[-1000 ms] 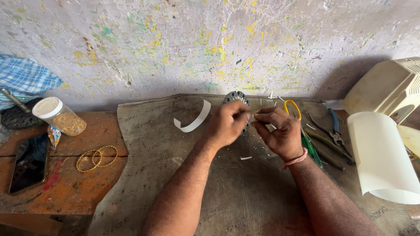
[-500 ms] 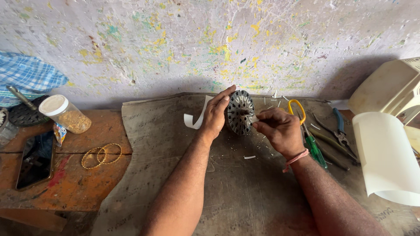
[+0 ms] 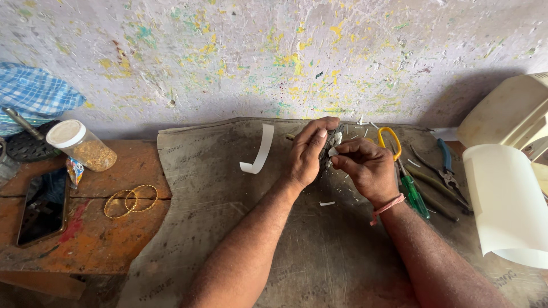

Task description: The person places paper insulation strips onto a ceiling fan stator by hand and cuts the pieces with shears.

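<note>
On grey mat: two hands, left and right, grips clamped on one dark part.

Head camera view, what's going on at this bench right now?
A person grips a round, dark metal part in the left hand above a brown mat. The right hand pinches a small white strip against it. Pliers, a green screwdriver and a curled white strip lie nearby.
</note>
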